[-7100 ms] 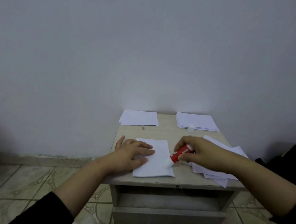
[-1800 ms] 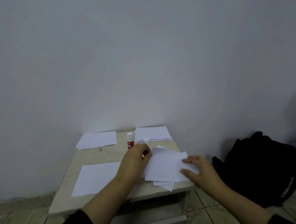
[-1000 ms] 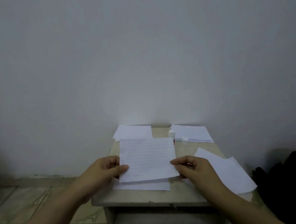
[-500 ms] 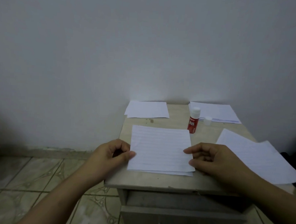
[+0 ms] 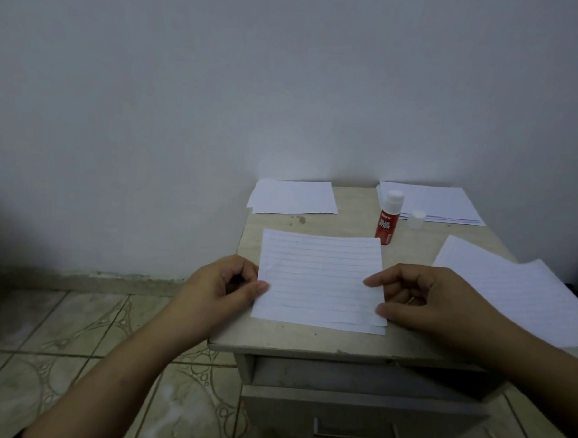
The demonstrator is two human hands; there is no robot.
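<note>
- Lined sheet lies in the centre of the frame, low over the front half of the small table. It is squared up on a second sheet, whose edge peeks out along the bottom and right.
- Left hand pinches the sheet's left edge, thumb on top and fingers curled beneath. The right hand pinches the right edge between forefinger and thumb.
- Holding both sides at once probably lets the person line up the corners before pressing down. This looks like the step of joining two sheets, with the upper one not yet flattened.
- Glue stick stands upright just past the sheet's upper right corner, with its top uncovered. Its white cap sits just to the right, so the stick stays ready without rolling.
- Two tidy paper piles rest against the wall: one at the back left of the table, the other at the back right. They sit out of the working area, possibly as separate supplies.
- Loose sheets fan out at the right of the frame, overhanging the table's edge.
- Readable writing: white capitals "GLUE STICK" on the tube's red label. The smaller print above and below is too blurred to read.
- Ruled lines cross the held sheet, and I can make out no handwriting on it.
</note>
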